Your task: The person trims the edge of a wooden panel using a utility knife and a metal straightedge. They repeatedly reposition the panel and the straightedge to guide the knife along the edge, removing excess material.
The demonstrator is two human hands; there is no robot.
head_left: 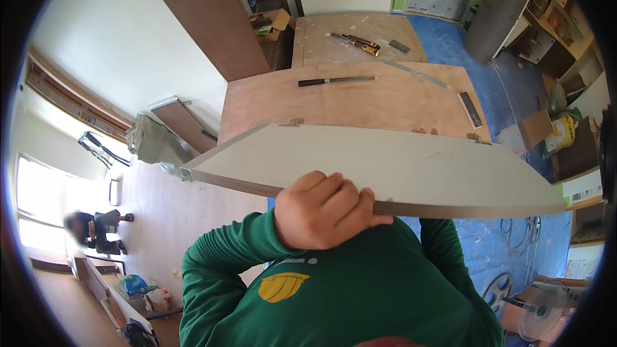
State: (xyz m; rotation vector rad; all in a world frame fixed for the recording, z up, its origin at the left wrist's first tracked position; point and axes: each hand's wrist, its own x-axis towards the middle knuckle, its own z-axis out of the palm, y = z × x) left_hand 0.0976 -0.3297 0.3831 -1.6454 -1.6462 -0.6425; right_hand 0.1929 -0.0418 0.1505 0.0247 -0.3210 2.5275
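Note:
A white cabinet door point(360, 154) with a brown edge band lies across the front of my body, its far side over the workbench. My left hand point(328, 209) is closed over its near edge, with the fingers curled on top. My right forearm point(443, 238) passes underneath the door, which hides most of that hand. Small reddish tips at the far edge look like the fingertips of my right hand point(425, 132) gripping there. Two hinges stick out along the far edge, a left hinge point(292, 122) and a right hinge point(479, 139).
On the plywood bench point(257, 103) lie a black-handled file point(337, 81), a metal strip point(418, 74) and a sanding block point(471, 109). Farther back are yellow-and-black tools point(363, 45) and a grey block point(399, 45). Blue sheeting point(501, 96) covers floor at right; a person point(96, 231) is far left.

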